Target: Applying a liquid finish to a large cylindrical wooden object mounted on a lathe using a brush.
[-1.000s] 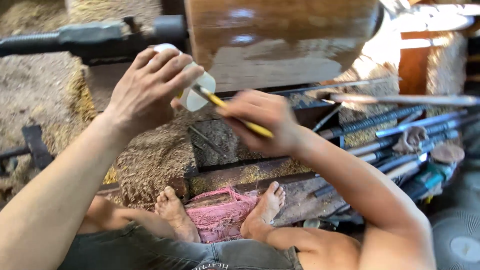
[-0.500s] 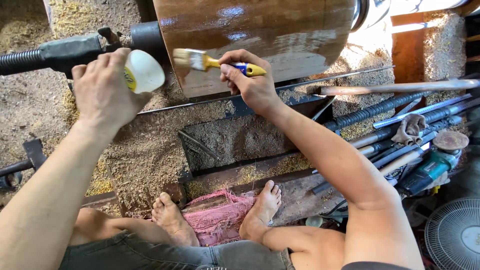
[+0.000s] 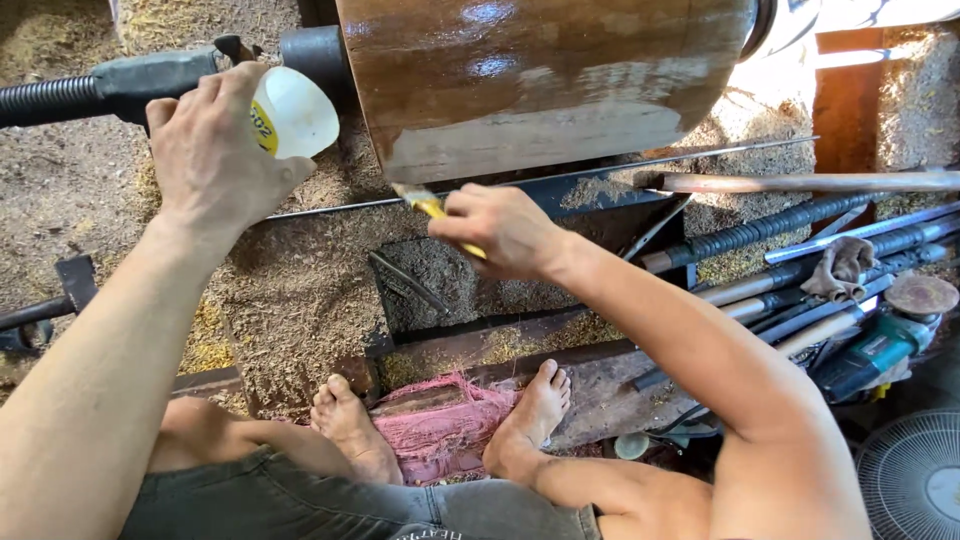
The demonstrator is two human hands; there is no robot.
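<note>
Paintbrush [image 3: 432, 208], yellow handle, sits in the right hand [image 3: 500, 232], fingers closed round the handle, bristle end up against the lower edge of the big wooden drum [image 3: 545, 80] mounted on the lathe. Drum surface looks wet and glossy brown over most of the face, with a paler band along the bottom. Left hand [image 3: 215, 160] raised to the left of the drum, curled tight round a small white plastic cup [image 3: 293, 112], mouth tipped toward the drum; contents not visible. Step in hand, judged: brushing finish onto the drum, working the underside. Next move likely calls for a fresh dip into the cup, so brush and cup need to meet, cup kept level enough not to spill. Sawdust [image 3: 290, 290] covers the lathe bed below. Bare feet rest on a pink rag [image 3: 440, 425]. Long metal tools [image 3: 800, 270] and a cloth [image 3: 840, 265] lie to the right, well apart from both hands.
</note>
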